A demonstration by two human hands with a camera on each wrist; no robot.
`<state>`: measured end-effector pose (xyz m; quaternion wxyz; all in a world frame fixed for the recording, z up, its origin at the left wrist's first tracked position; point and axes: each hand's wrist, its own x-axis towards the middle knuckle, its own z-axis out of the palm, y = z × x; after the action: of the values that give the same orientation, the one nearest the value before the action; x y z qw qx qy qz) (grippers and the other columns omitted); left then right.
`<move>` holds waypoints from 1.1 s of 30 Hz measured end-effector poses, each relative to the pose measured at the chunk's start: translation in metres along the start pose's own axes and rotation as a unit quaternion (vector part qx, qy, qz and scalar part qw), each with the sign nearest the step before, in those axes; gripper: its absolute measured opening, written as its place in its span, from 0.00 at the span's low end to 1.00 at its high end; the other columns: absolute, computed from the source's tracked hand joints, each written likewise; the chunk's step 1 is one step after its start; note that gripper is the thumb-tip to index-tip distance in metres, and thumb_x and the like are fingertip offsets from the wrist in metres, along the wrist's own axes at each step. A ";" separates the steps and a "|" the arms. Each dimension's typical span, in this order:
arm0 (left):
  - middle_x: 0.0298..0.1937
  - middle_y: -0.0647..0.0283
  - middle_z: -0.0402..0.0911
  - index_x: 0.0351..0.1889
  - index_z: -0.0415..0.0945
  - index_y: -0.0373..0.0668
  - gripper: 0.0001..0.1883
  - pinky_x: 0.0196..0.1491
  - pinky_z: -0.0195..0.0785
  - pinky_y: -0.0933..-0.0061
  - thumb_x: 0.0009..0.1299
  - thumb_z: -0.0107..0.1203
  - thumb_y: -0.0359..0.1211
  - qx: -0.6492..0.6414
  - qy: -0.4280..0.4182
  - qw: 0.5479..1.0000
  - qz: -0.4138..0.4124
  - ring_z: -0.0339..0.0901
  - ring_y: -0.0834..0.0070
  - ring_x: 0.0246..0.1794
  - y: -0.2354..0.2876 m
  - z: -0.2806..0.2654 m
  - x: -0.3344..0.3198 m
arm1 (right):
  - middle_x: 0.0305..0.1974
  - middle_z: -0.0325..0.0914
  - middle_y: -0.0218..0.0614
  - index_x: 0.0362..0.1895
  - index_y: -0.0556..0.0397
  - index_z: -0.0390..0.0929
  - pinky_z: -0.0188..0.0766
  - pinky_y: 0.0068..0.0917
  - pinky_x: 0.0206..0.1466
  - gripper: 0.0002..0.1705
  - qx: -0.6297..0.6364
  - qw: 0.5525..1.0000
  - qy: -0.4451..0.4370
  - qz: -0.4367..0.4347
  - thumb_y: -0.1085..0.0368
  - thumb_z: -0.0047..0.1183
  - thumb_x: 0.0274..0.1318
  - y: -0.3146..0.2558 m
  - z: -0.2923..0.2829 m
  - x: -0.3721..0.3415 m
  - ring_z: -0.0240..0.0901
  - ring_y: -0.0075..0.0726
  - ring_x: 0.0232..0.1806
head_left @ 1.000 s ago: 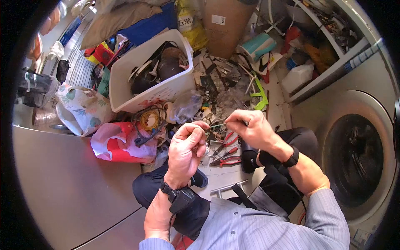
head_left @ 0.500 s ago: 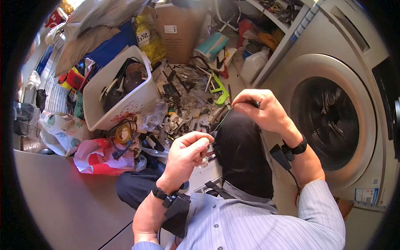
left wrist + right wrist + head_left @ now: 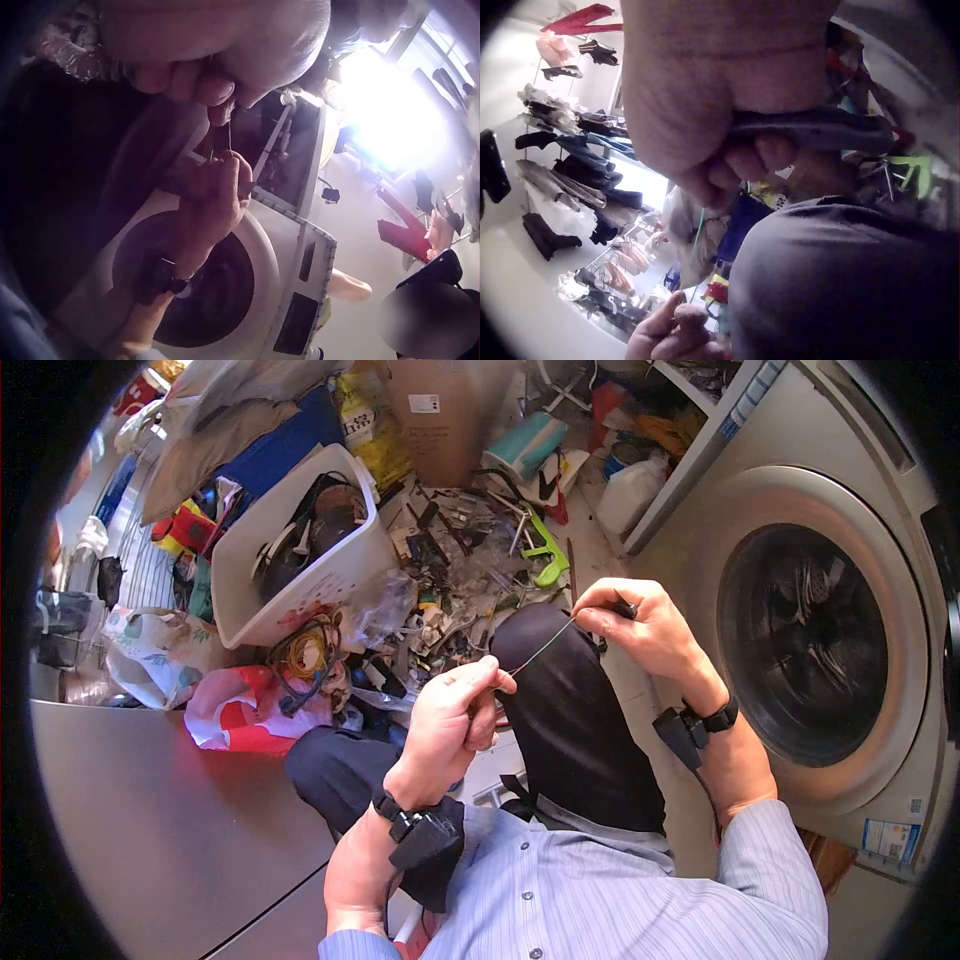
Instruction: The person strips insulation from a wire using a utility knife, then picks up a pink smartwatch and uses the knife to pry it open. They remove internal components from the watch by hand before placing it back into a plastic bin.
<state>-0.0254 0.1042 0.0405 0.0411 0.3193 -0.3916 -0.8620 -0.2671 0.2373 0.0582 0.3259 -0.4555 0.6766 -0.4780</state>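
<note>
A thin green wire (image 3: pixel 545 648) stretches at a slant between the two hands, above the dark trouser knee. My left hand (image 3: pixel 450 710) pinches its lower end between thumb and forefinger, the other fingers curled in. At the upper end, the fingertips of my right hand (image 3: pixel 645 630) pinch the wire. That same hand also keeps a dark-handled tool (image 3: pixel 817 131) tucked under its curled fingers; its working end is hidden, so I cannot tell its kind. In the left wrist view, crinkled clear plastic (image 3: pixel 75 49) shows beside the left hand.
A washing machine (image 3: pixel 805 650) stands close on the right. Ahead, loose scraps (image 3: pixel 450 560) and a bright green tool (image 3: pixel 548 552) cover the floor. A white bin (image 3: pixel 300 610) and a red-and-white bag (image 3: pixel 250 715) lie to the left, beyond a smooth grey surface (image 3: pixel 180 800).
My hands have moved apart from one second ago, and a longer stretch of green wire shows between them. The head view has shifted right, bringing more of the washing machine in.
</note>
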 end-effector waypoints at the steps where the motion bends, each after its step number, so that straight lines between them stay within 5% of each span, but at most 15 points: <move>1: 0.11 0.73 0.63 0.47 0.80 0.37 0.17 0.15 0.44 0.78 0.83 0.49 0.41 -0.014 -0.002 1.000 0.018 0.53 0.84 0.09 -0.001 -0.001 0.000 | 0.34 0.84 0.33 0.41 0.61 0.84 0.75 0.25 0.46 0.07 -0.001 1.000 -0.006 -0.014 0.69 0.61 0.63 -0.001 0.003 0.004 0.77 0.21 0.39; 6: 0.11 0.74 0.64 0.49 0.81 0.37 0.10 0.15 0.45 0.80 0.79 0.55 0.34 -0.058 -0.005 0.998 -0.006 0.55 0.87 0.09 0.011 -0.005 -0.009 | 0.33 0.84 0.35 0.41 0.60 0.83 0.75 0.27 0.44 0.07 -0.002 0.998 -0.021 -0.060 0.69 0.61 0.62 -0.003 0.022 0.039 0.78 0.24 0.37; 10: 0.14 0.74 0.67 0.46 0.82 0.37 0.09 0.18 0.47 0.80 0.78 0.58 0.33 -0.062 -0.013 0.997 0.047 0.57 0.86 0.12 0.027 -0.021 -0.015 | 0.31 0.84 0.45 0.37 0.57 0.83 0.76 0.33 0.42 0.08 -0.111 0.982 -0.037 -0.149 0.65 0.62 0.59 -0.027 0.051 0.077 0.82 0.39 0.35; 13: 0.16 0.73 0.68 0.47 0.82 0.36 0.08 0.20 0.48 0.80 0.77 0.58 0.32 -0.052 0.032 0.995 0.080 0.59 0.86 0.15 0.050 -0.037 -0.018 | 0.33 0.84 0.51 0.36 0.55 0.84 0.77 0.41 0.44 0.10 -0.146 0.978 -0.092 -0.120 0.61 0.59 0.58 -0.045 0.073 0.112 0.84 0.54 0.37; 17: 0.27 0.71 0.78 0.43 0.84 0.37 0.05 0.24 0.58 0.81 0.72 0.64 0.28 -0.048 0.066 0.987 0.135 0.68 0.85 0.23 0.076 -0.068 -0.015 | 0.34 0.84 0.53 0.37 0.57 0.84 0.78 0.42 0.44 0.12 -0.163 0.969 -0.151 -0.104 0.61 0.59 0.57 -0.048 0.111 0.156 0.84 0.55 0.37; 22: 0.29 0.70 0.80 0.43 0.84 0.37 0.06 0.26 0.62 0.81 0.73 0.64 0.29 -0.064 0.096 0.981 0.156 0.71 0.84 0.24 0.088 -0.106 -0.004 | 0.34 0.85 0.50 0.40 0.58 0.85 0.78 0.40 0.45 0.12 -0.077 0.970 -0.203 -0.107 0.62 0.58 0.59 -0.033 0.144 0.174 0.84 0.49 0.38; 25: 0.30 0.69 0.80 0.44 0.83 0.38 0.08 0.25 0.61 0.80 0.78 0.57 0.33 -0.145 0.073 0.977 0.140 0.71 0.83 0.24 0.086 -0.129 0.009 | 0.34 0.86 0.46 0.44 0.58 0.85 0.77 0.37 0.46 0.12 -0.062 0.955 -0.285 0.052 0.62 0.59 0.62 -0.024 0.156 0.173 0.83 0.40 0.38; 28: 0.29 0.70 0.79 0.44 0.83 0.36 0.10 0.23 0.58 0.84 0.78 0.57 0.34 -0.145 0.097 0.979 0.105 0.68 0.88 0.21 0.083 -0.136 0.009 | 0.36 0.85 0.46 0.47 0.57 0.85 0.77 0.37 0.47 0.14 -0.053 0.958 -0.279 0.046 0.62 0.58 0.64 -0.017 0.166 0.179 0.83 0.37 0.38; 29: 0.28 0.71 0.79 0.44 0.83 0.37 0.09 0.22 0.57 0.84 0.78 0.58 0.34 -0.143 0.113 0.979 0.092 0.68 0.88 0.21 0.083 -0.139 0.010 | 0.40 0.85 0.43 0.53 0.55 0.84 0.79 0.33 0.44 0.15 -0.019 0.967 -0.253 0.018 0.64 0.57 0.66 -0.014 0.169 0.180 0.83 0.31 0.37; 30: 0.28 0.71 0.79 0.44 0.83 0.37 0.09 0.22 0.57 0.84 0.78 0.58 0.34 -0.146 0.117 0.978 0.088 0.68 0.88 0.21 0.082 -0.143 0.011 | 0.46 0.84 0.40 0.58 0.53 0.82 0.80 0.28 0.40 0.16 0.045 0.962 -0.250 0.097 0.68 0.54 0.68 -0.020 0.170 0.181 0.83 0.28 0.35; 33: 0.29 0.69 0.80 0.43 0.82 0.38 0.09 0.23 0.61 0.82 0.77 0.59 0.35 -0.121 0.131 0.981 0.074 0.72 0.85 0.23 0.078 -0.148 0.014 | 0.49 0.83 0.38 0.60 0.55 0.80 0.81 0.26 0.36 0.16 0.204 0.949 -0.240 0.024 0.70 0.53 0.71 -0.022 0.174 0.182 0.82 0.28 0.33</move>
<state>0.0356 -0.0500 0.0152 0.1944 0.3924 -0.2981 -0.8482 -0.1761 0.0047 0.0205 0.5759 -0.4639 0.4775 -0.4745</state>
